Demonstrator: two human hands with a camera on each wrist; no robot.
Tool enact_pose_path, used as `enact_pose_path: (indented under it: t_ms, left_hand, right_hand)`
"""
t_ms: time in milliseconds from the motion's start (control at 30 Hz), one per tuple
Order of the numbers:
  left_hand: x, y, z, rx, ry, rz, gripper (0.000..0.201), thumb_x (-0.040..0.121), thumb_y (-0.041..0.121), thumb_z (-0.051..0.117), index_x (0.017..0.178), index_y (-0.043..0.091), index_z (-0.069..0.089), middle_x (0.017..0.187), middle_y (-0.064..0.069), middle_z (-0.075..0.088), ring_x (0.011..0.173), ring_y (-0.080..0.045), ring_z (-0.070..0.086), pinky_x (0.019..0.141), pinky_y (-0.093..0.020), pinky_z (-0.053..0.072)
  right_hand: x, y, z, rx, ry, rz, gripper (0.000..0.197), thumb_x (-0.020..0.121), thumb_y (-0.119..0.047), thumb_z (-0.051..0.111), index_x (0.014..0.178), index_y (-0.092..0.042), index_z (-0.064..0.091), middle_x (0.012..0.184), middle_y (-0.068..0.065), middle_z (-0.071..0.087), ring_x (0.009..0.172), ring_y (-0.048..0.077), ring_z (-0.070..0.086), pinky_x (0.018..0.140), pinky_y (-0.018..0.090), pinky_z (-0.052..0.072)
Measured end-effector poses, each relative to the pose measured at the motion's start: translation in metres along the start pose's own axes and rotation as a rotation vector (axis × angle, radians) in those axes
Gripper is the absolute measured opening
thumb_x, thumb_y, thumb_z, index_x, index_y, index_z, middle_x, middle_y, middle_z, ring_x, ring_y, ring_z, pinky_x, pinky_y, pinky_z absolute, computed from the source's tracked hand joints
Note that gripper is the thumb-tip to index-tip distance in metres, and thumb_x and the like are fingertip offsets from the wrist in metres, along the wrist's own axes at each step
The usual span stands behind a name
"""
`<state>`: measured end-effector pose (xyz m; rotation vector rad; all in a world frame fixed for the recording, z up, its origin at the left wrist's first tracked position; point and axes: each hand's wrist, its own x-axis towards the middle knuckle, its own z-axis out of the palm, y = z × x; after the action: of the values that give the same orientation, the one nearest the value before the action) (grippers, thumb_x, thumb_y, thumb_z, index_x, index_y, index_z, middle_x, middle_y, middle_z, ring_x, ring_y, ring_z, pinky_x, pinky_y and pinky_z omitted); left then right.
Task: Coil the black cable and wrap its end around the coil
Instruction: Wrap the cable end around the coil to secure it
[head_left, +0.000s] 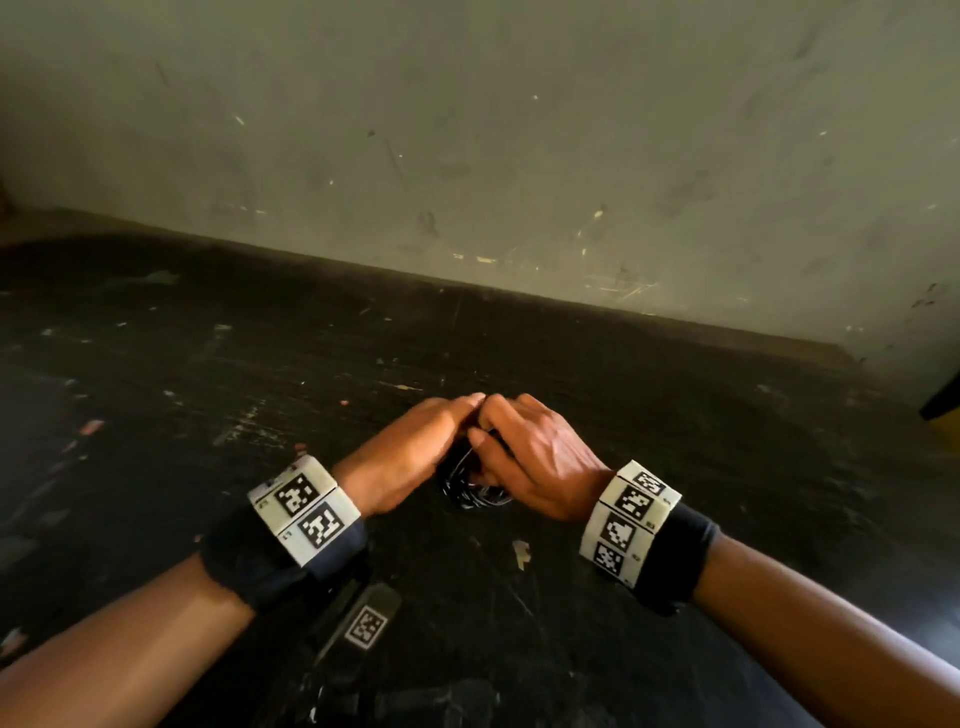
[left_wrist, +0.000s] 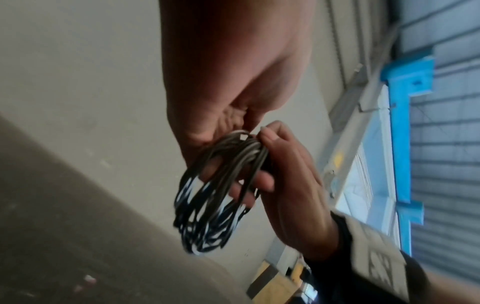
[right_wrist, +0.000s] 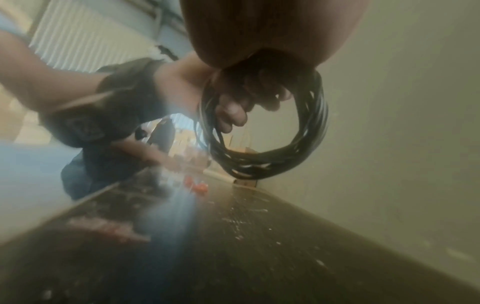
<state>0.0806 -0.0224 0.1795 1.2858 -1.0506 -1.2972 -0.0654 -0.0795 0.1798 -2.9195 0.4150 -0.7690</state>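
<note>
The black cable is gathered into a coil of several loops that hangs just above the dark table between my two hands. My left hand and right hand meet fingertip to fingertip over its top, both curled round the bundle. From the left wrist, the coil dangles below my left hand, and the right hand has its thumb on the top of the loops and fingers through them. In the right wrist view the coil forms a round ring under my right hand. The cable's end is hidden.
The dark, scratched tabletop ends at a grey scuffed wall close behind the hands. A flat black item with a square marker tag lies near the front edge. A black and yellow object pokes in at the right.
</note>
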Motion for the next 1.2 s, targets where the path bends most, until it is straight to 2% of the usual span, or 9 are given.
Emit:
enact_pose_path:
  t_ms: [133,267,433,600,800,900,967,1100,1200]
  left_hand:
    - [-0.018,-0.02,-0.002,0.122,0.176,0.149,0.043,0.099,0.031,0.038,0.076,0.006,0.064,0.066,-0.008,0.059,0.067,-0.02,0.058,0.071,-0.032,0.045]
    - [-0.032,-0.036,0.003,0.027,0.343,0.106,0.032,0.099,0.027,0.04,0.08,0.017,0.064,0.068,-0.005,0.053,0.061,-0.015,0.051,0.048,-0.021,0.043]
    - [-0.043,-0.056,-0.006,0.109,0.559,0.082,0.025,0.095,0.025,0.046,0.081,0.009,0.059,0.073,-0.016,0.059,0.069,-0.026,0.058,0.06,-0.038,0.045]
    - [-0.068,-0.07,-0.017,0.18,0.63,0.035,0.023,0.094,0.022,0.048,0.082,0.008,0.06,0.072,-0.009,0.056,0.067,-0.02,0.053,0.053,-0.031,0.04]
    - [-0.101,-0.085,-0.025,0.153,0.745,-0.09,0.018,0.092,0.029,0.053,0.079,0.02,0.061,0.083,-0.008,0.061,0.082,-0.021,0.059,0.064,-0.034,0.046]
    - [-0.121,-0.094,-0.027,0.38,0.808,-0.138,0.031,0.094,0.04,0.047,0.105,0.019,0.065,0.099,0.0,0.064,0.089,-0.011,0.06,0.085,-0.033,0.045]
    - [-0.133,-0.098,-0.024,0.438,0.856,-0.143,0.034,0.094,0.041,0.045,0.099,0.014,0.065,0.092,0.0,0.065,0.08,-0.008,0.058,0.081,-0.031,0.042]
    - [-0.152,-0.12,-0.029,0.37,0.945,-0.129,0.026,0.088,0.023,0.055,0.078,0.0,0.065,0.079,-0.013,0.068,0.074,-0.013,0.055,0.071,-0.031,0.04]
    - [-0.162,-0.136,-0.043,0.292,0.985,-0.163,0.026,0.084,0.02,0.057,0.076,-0.002,0.067,0.083,-0.006,0.069,0.071,-0.01,0.056,0.067,-0.029,0.041]
  right_hand:
    - [0.001,-0.008,0.017,0.241,0.02,0.238,0.021,0.099,-0.027,0.038,0.09,-0.01,0.046,0.074,0.0,0.062,0.065,0.016,0.058,0.061,0.028,0.045]
    - [0.004,-0.02,0.041,0.363,0.09,0.3,0.016,0.099,-0.022,0.04,0.09,-0.011,0.045,0.067,-0.005,0.059,0.055,0.006,0.056,0.052,0.022,0.045]
    - [-0.001,-0.038,0.068,0.385,0.133,0.307,0.014,0.097,-0.026,0.044,0.106,-0.015,0.045,0.073,-0.004,0.062,0.055,0.004,0.057,0.051,0.016,0.045]
    - [-0.01,-0.043,0.083,0.068,0.061,-0.07,0.028,0.095,-0.028,0.044,0.1,-0.007,0.061,0.087,0.008,0.067,0.072,0.02,0.064,0.064,0.028,0.051]
    - [-0.016,-0.063,0.098,0.118,-0.114,-0.197,0.039,0.094,-0.029,0.034,0.108,-0.002,0.059,0.086,0.012,0.07,0.071,0.025,0.068,0.057,0.037,0.058]
    - [-0.02,-0.076,0.11,0.117,-0.098,-0.219,0.038,0.093,-0.028,0.035,0.104,-0.002,0.061,0.083,0.013,0.071,0.069,0.027,0.068,0.054,0.037,0.057]
    - [-0.024,-0.087,0.118,0.155,-0.1,-0.204,0.038,0.094,-0.027,0.036,0.106,-0.001,0.06,0.085,0.015,0.071,0.071,0.03,0.069,0.056,0.039,0.057]
    - [-0.03,-0.099,0.135,0.351,-0.359,-0.085,0.035,0.098,-0.035,0.039,0.111,-0.009,0.058,0.101,0.011,0.068,0.088,0.026,0.066,0.077,0.042,0.054]
    - [-0.031,-0.078,0.149,0.428,-0.448,0.053,0.035,0.098,-0.036,0.038,0.102,-0.012,0.064,0.1,0.007,0.066,0.091,0.022,0.063,0.083,0.042,0.052]
